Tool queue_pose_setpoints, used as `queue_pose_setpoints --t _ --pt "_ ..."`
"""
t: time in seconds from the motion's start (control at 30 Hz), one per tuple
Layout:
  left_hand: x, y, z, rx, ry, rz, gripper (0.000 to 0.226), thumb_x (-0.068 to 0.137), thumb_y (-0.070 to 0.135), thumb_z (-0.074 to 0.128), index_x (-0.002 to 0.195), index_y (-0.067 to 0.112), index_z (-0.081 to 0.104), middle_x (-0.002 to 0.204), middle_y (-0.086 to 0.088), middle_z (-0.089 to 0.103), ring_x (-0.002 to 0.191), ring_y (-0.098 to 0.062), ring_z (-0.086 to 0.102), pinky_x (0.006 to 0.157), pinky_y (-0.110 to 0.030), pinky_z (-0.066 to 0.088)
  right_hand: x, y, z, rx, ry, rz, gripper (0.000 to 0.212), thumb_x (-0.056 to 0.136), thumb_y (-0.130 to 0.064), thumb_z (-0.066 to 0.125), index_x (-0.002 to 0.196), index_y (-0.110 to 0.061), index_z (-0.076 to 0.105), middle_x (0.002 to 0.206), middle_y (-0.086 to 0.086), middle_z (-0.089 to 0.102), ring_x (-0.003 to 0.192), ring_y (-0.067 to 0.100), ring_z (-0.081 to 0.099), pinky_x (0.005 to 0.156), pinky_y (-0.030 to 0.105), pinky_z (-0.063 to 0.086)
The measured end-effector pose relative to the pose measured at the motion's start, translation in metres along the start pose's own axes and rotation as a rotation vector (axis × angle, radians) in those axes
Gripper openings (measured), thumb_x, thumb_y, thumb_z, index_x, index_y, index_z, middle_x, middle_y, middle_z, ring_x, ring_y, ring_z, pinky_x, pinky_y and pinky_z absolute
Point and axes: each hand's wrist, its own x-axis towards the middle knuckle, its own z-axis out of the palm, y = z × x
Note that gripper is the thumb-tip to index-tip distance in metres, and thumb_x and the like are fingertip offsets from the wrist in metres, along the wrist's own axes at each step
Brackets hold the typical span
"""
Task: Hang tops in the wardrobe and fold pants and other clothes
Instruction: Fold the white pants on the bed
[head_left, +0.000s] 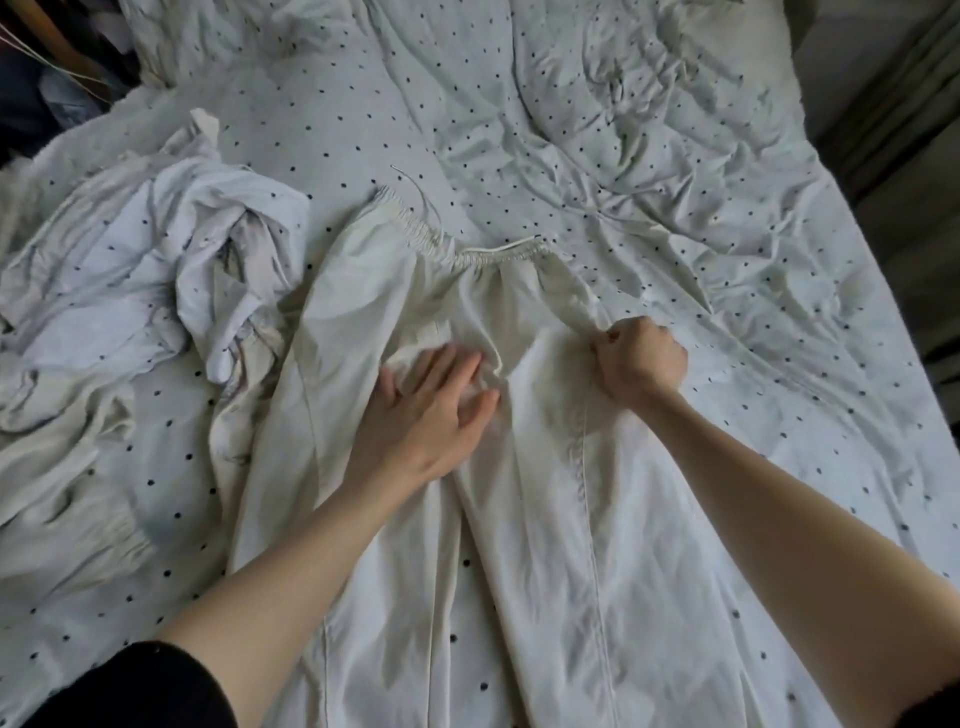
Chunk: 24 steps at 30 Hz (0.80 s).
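A: Head view, the cream cotton drawstring pants (519, 519) lie lengthwise on the polka-dot white bedsheet (779, 364), legs toward me, waistband away.

B: Yep. Left hand (426, 410) presses flat at the crotch, right hand (641, 358) is fisted on the side seam.

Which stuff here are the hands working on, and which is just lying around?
For the job: cream pants, left hand flat on them, right hand gripping their side.

Just lying there: crumpled white clothes, dotted bedsheet.
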Motion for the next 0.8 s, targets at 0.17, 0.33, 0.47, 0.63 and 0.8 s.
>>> queue_pose_setpoints --t 0.17,0.33,0.47,0.63,0.8 --pt "0.018 0.012 0.002 0.063 -0.006 0.073 0.069 0.08 0.074 0.005 0.142 0.048 0.016 0.156 0.014 0.016 0.144 -0.01 0.008 0.113 -0.052 0.005 0.018 0.023 -0.02 0.144 0.174 0.118 0.025 0.088 -0.019 0.049 0.072 -0.011 0.067 0.067 0.011 0.052 0.071 0.033 0.052 0.083 0.04 0.045" --pt "0.035 0.031 0.018 0.064 -0.213 0.072 0.065 0.085 0.068 0.004 0.145 0.046 -0.004 0.157 0.015 -0.008 0.145 -0.014 -0.01 0.111 -0.053 -0.011 0.027 0.027 -0.018 0.108 0.121 0.168 0.028 0.093 -0.019 0.044 0.108 -0.016 0.066 0.116 0.018 0.06 0.115 0.035 0.05 0.098 0.041 0.034" --pt "0.036 0.02 0.005 -0.106 -0.044 0.12 0.051 0.095 0.046 0.019 0.143 0.034 0.03 0.154 0.011 0.025 0.143 -0.011 0.017 0.114 -0.047 0.005 0.003 -0.01 0.008 -0.011 0.066 -0.303 0.049 0.099 -0.045 0.03 0.145 -0.028 0.033 0.158 0.004 0.016 0.145 0.021 0.012 0.115 0.047 -0.001" --pt "0.028 -0.053 -0.025 0.007 0.196 -0.252 0.043 0.098 0.022 0.038 0.139 0.014 0.04 0.149 -0.009 0.035 0.139 -0.026 0.028 0.11 -0.052 0.018 -0.033 -0.026 0.051 -0.186 -0.188 -0.513 0.05 0.096 -0.053 0.018 0.143 -0.037 0.024 0.159 -0.003 0.007 0.145 0.016 0.002 0.113 0.055 -0.004" --pt "-0.016 -0.093 -0.031 -0.182 0.202 -0.461 0.038 0.095 0.014 0.048 0.129 0.0 0.049 0.128 -0.022 0.051 0.122 -0.036 0.045 0.103 -0.044 0.034 -0.04 -0.039 0.044 -0.162 -0.229 -0.454 0.056 0.095 -0.054 0.01 0.148 -0.036 0.016 0.159 -0.002 -0.004 0.146 0.02 -0.009 0.11 0.059 -0.011"
